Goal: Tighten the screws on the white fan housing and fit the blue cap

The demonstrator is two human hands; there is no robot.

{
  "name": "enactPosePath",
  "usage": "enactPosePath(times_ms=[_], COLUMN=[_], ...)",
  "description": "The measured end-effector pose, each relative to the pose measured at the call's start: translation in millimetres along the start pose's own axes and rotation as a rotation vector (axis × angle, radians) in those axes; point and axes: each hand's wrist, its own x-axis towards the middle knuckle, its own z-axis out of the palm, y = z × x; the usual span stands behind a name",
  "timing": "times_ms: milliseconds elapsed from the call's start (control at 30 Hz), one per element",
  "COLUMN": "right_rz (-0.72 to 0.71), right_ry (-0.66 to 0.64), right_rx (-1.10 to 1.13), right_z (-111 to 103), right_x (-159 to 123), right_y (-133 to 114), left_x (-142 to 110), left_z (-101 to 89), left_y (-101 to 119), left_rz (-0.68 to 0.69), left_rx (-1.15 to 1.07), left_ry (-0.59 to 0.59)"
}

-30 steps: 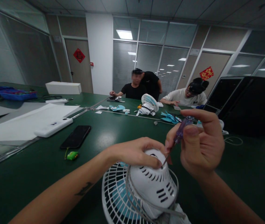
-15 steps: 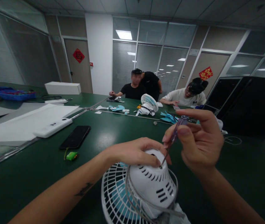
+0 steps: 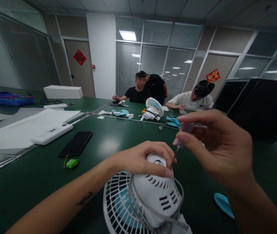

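The left hand (image 3: 138,159) clamps the white fan motor housing (image 3: 156,191) on the green surface (image 3: 43,175), steadying it. Above the housing, the right hand (image 3: 216,146) fingers pinch a small screwdriver (image 3: 181,139), tip angled into its rear.

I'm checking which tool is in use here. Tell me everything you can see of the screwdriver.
The screwdriver is slim, with a translucent purple handle and a thin metal shaft. The right hand pinches its handle between thumb and fingers. It slants down-left, tip at the white fan's rear housing, beside the left hand on that housing.
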Motion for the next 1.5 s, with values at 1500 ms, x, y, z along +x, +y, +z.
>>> enactPosePath(times_ms=[1500], right_rz=[0.035], right_ry=[-0.173], right_rx=[0.258], right_z=[3.6], right_x=[-3.5], right_y=[8.3], left_x=[-8.5], left_z=[4.7], left_y=[24.8], left_rz=[-0.036], left_rx=[0.285], left_ry=[0.063])
